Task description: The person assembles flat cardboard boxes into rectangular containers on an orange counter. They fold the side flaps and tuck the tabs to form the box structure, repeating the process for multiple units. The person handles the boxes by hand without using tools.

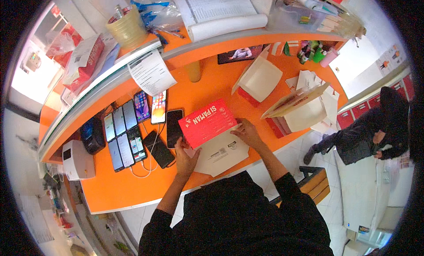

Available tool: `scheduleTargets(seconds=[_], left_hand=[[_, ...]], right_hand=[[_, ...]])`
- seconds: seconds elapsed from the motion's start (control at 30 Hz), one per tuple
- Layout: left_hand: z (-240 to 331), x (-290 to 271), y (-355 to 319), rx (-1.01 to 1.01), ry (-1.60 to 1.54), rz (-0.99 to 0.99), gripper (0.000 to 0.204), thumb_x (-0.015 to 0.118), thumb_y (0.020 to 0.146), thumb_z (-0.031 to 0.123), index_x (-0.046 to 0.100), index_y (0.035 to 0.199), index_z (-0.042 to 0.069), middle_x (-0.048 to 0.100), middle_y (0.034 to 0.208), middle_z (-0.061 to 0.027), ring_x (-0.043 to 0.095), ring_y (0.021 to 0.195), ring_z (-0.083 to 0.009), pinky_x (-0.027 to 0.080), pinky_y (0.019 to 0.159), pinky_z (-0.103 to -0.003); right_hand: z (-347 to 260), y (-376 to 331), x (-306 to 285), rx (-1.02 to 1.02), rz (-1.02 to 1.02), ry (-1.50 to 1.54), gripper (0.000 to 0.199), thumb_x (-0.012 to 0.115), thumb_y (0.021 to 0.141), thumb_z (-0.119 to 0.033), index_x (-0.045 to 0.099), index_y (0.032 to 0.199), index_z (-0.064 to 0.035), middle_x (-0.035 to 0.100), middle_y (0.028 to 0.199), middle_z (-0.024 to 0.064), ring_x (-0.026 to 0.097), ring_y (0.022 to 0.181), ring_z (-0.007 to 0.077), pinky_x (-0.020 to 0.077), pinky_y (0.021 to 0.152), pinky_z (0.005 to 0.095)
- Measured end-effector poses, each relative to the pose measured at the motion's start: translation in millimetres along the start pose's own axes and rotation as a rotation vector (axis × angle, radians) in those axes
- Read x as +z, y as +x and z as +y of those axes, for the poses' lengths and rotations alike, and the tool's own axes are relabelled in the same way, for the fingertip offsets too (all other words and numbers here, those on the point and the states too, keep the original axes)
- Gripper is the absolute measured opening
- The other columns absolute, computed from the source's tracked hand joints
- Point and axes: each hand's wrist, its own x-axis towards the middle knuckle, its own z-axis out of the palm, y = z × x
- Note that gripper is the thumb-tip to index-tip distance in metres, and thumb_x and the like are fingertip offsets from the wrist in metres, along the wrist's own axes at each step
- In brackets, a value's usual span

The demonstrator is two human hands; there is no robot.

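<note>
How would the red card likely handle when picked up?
The red card is probably fairly stiff: its panel looks flat, with the left grip and right grip at its edges. It seems light for its size, resembling thin board.

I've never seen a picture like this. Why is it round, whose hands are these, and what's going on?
There is no robot here, just a person with two bare hands. The person wears a wide fisheye camera on the head, looking down; its lens makes the round, bent view. The black sleeves at the bottom are the person's own.

The left hand and right hand hold a red carton between them, with a pale flap hanging toward the person.

On the orange desk lie several phones to the left, and two open cartons to the right. Someone else in dark clothes is at the far right.
</note>
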Motion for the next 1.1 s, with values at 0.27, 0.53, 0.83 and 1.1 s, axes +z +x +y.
scheduleTargets(seconds=[0.27,0.53,0.83,1.1], left_hand=[[-17.9,29.6,-32.5,0.091,0.273,-0.387,0.040,0.070,0.085,0.023,0.052,0.112,0.000,0.057,0.107,-0.0201,0.059,0.098,-0.0381,0.049,0.084,-0.043],[12.7,-19.2,17.5,0.574,0.296,-0.101,0.074,0.082,0.070,0.028,0.048,0.133,0.010,0.043,0.140,-0.0179,0.035,0.133,-0.0446,0.033,0.109,-0.053],[38.9,3.9,50.9,0.670,0.367,-0.450,0.076,0.079,0.073,0.030,0.046,0.140,0.022,0.038,0.149,-0.0049,0.025,0.142,-0.0382,0.031,0.114,-0.048],[31.7,6.8,46.9,0.733,0.403,-0.387,0.079,0.079,0.071,0.024,0.045,0.141,0.020,0.041,0.147,-0.0062,0.028,0.140,-0.0397,0.034,0.112,-0.046]], right_hand=[[27.8,16.8,12.6,0.060,0.312,0.011,0.036,0.065,0.083,-0.004,0.054,0.118,0.0026,0.064,0.097,0.0145,0.064,0.090,0.0266,0.0518,0.080,0.0370],[-9.7,-54.7,43.9,-0.149,0.129,0.108,0.048,0.059,0.081,0.002,0.049,0.128,0.0003,0.059,0.120,0.0164,0.060,0.109,0.0305,0.0473,0.095,0.0381],[-9.0,-40.5,61.1,-0.143,-0.102,-0.004,0.037,0.061,0.091,-0.029,0.058,0.118,-0.0028,0.063,0.102,0.0275,0.062,0.092,0.0457,0.0499,0.084,0.0506],[2.8,-34.1,57.0,-0.165,-0.190,-0.010,0.042,0.061,0.090,-0.020,0.049,0.128,-0.0059,0.066,0.106,0.0213,0.065,0.096,0.0395,0.0520,0.081,0.0448]])
